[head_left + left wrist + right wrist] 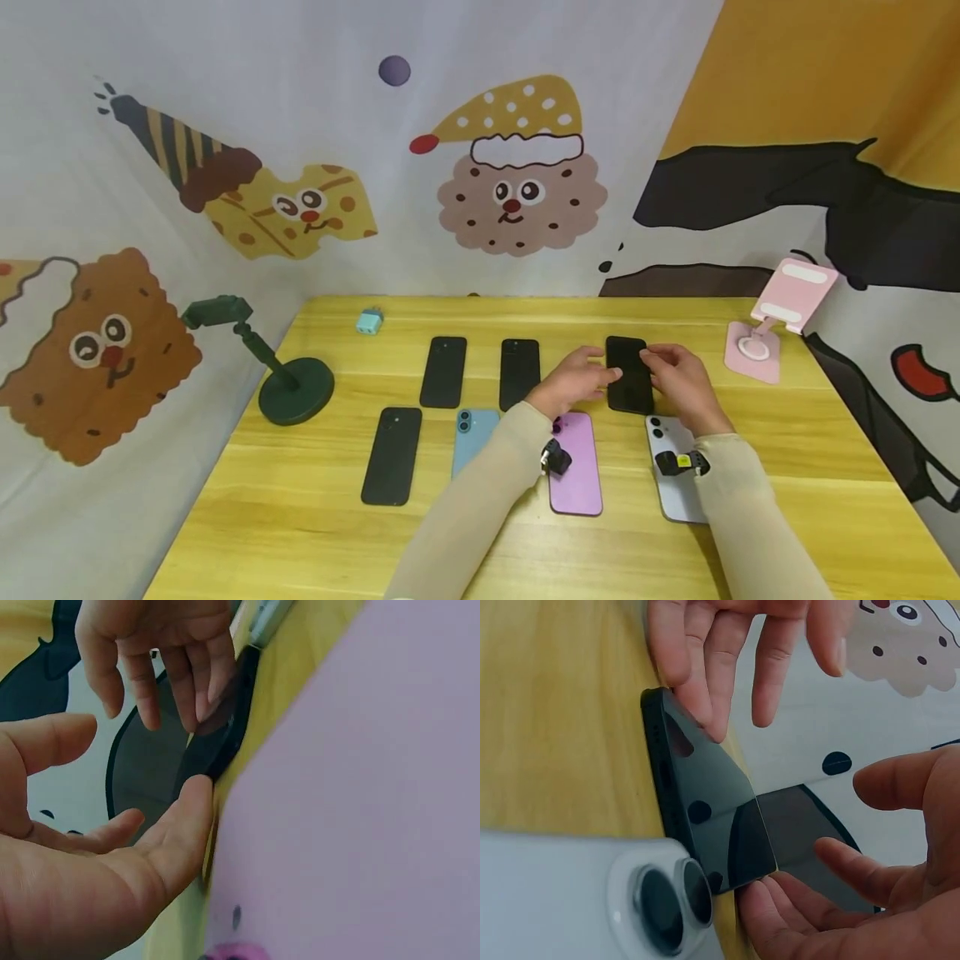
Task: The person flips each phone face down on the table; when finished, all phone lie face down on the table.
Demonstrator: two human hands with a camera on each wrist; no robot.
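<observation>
A black phone (pixel 630 385) lies with its glossy dark screen up, between the two hands in the head view. My left hand (pixel 576 382) is at its left side, fingertips right at the edge and thumb (pixel 64 739) lifted off. On the opposite side, my right hand (pixel 679 383) has its fingertips at the phone's edge, and its thumb (pixel 892 784) is raised away. Nearer me, a pink phone (pixel 576 479) lies below the left wrist. A white phone (pixel 547 900) with two camera lenses sits partly hidden under the right wrist.
Two black phones (pixel 443 373) lie left of the hands, with another black phone (pixel 392 456) and a light blue phone (pixel 471 437) nearer. A green stand (pixel 296 392) and a light blue charger (pixel 369 322) are at left. A pink stand (pixel 765 350) is at far right.
</observation>
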